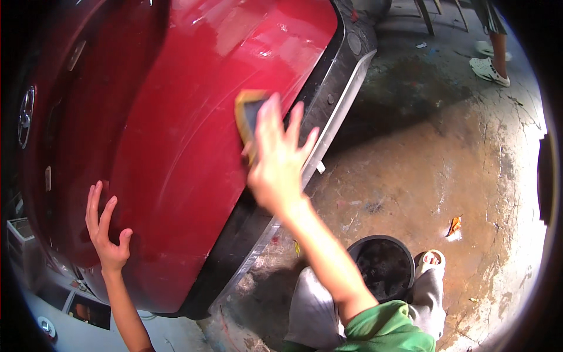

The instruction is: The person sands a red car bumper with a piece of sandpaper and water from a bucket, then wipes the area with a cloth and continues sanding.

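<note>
A flat pad (pixel 244 114) with a yellow edge and a dark face lies against the glossy red car panel (pixel 176 141). My right hand (pixel 278 161), a little blurred, holds this pad with thumb and fingers, some of them spread past its side. Faint curved streaks and wet-looking shine mark the paint around it. Farther left, my left hand (pixel 108 234) is open and bare, fingers apart and pointing up along the red bodywork. Whether its fingertips touch the paint I cannot tell.
Black bumper trim (pixel 234 226) with a pale edge borders the panel. A black bucket (pixel 381 239) of dark liquid stands by my legs on the stained concrete floor (pixel 410 164). A dry leaf (pixel 454 226) lies to the right. Another person's shoe (pixel 489 71) shows at the far right.
</note>
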### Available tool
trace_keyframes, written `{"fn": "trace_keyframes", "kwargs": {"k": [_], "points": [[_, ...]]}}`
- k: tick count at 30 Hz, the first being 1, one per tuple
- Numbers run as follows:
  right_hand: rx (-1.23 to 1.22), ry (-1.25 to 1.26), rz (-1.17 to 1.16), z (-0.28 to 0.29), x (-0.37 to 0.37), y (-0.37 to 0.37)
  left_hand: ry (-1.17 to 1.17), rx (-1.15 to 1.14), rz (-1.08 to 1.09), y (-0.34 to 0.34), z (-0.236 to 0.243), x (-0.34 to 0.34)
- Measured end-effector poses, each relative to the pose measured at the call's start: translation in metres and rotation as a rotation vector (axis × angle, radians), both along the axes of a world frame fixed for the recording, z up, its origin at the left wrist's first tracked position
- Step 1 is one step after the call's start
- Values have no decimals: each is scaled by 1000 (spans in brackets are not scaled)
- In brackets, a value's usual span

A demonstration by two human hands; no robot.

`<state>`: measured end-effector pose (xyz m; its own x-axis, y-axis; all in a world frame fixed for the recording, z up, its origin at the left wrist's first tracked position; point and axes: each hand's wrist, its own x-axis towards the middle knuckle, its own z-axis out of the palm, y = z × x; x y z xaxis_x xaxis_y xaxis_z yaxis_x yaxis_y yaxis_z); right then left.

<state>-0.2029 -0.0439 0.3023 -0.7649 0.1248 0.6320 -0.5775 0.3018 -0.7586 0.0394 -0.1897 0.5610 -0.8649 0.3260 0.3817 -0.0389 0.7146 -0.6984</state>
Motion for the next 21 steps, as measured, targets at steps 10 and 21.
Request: {"fn": "trace_keyframes", "kwargs": {"k": [10,21], "points": [[16,117,94,23,16,-10,17,-11,5,3,-5,-2],[56,175,196,57,38,-10,18,10,-24,8,-7,-9]]}}
